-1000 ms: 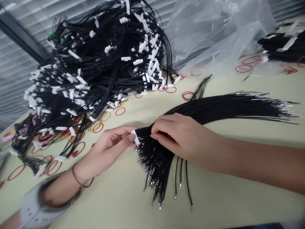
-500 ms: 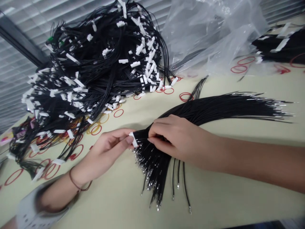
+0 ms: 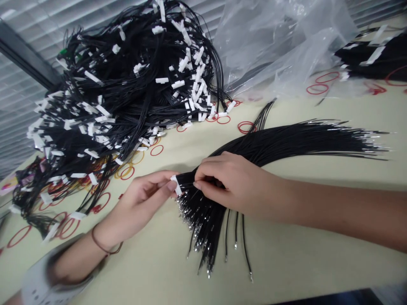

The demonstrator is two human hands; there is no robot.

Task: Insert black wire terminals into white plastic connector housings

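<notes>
My left hand [image 3: 136, 203] pinches a small white plastic connector [image 3: 176, 185] between thumb and fingertips. The connector sits on a dense bundle of black wires [image 3: 286, 142], which fans out to the right and downward. My right hand [image 3: 229, 182] is shut around the wires just beside the connector, and its fingers hide that part of the bundle. Bare metal crimp terminals [image 3: 203, 237] tip the lower wire ends, and several strands hang loose below.
A large heap of black wires with white connectors [image 3: 121, 97] lies to the left, over red rubber bands [image 3: 157, 150] on the pale table [image 3: 302, 254]. A clear plastic bag [image 3: 280, 51] and another bundle [image 3: 372, 55] lie behind. Window blinds fill the background.
The whole scene has drifted slightly left and up in view. My right hand sits a little closer to the connector, and both hands keep their hold.
</notes>
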